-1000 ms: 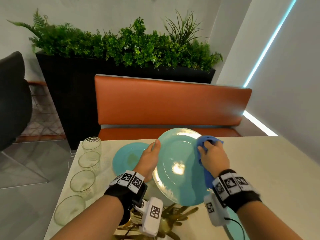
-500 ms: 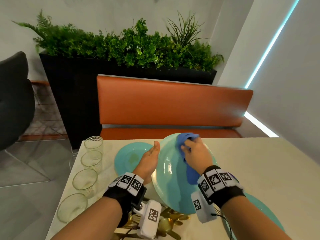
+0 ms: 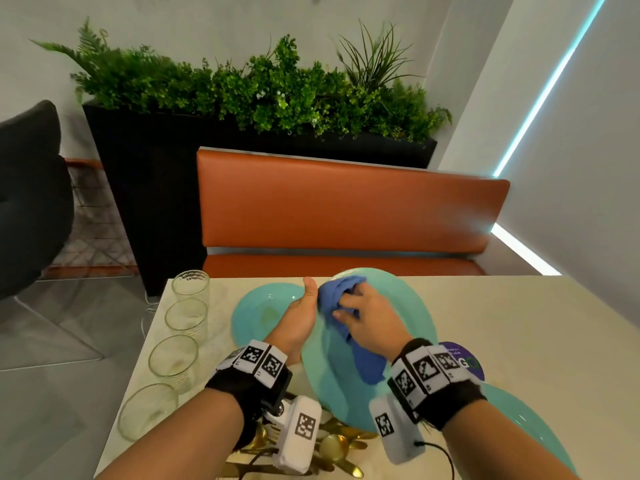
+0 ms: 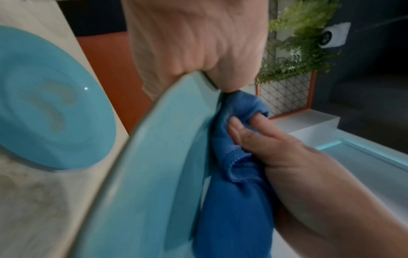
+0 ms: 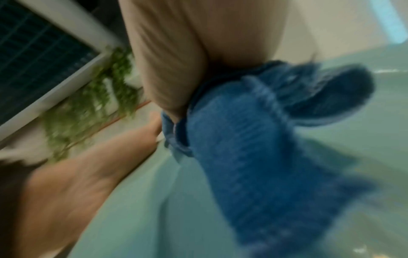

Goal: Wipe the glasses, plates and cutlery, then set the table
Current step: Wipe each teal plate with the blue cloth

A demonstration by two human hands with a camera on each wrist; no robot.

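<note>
A large turquoise plate [image 3: 412,306] is held tilted above the table. My left hand [image 3: 301,317] grips its left rim, thumb on the front [image 4: 194,43]. My right hand [image 3: 363,320] clutches a bunched blue cloth [image 3: 337,292] and presses it on the plate's upper left face, right beside the left thumb. The left wrist view shows the cloth [image 4: 234,209] against the plate [image 4: 154,157]. In the blurred right wrist view the cloth [image 5: 243,148] hangs over the plate [image 5: 154,209]. The plate's lower edge is hidden behind my wrists.
A smaller turquoise plate [image 3: 259,313] lies on the table behind my left hand. Several glasses [image 3: 187,317] stand in a row along the left table edge. Gold cutlery [image 3: 332,445] lies near me, another turquoise plate [image 3: 526,420] at bottom right. An orange bench [image 3: 346,209] faces the table.
My right hand has swept the blue cloth across the plate's face, from the right rim to the upper left by my left thumb. The left hand kept its grip.
</note>
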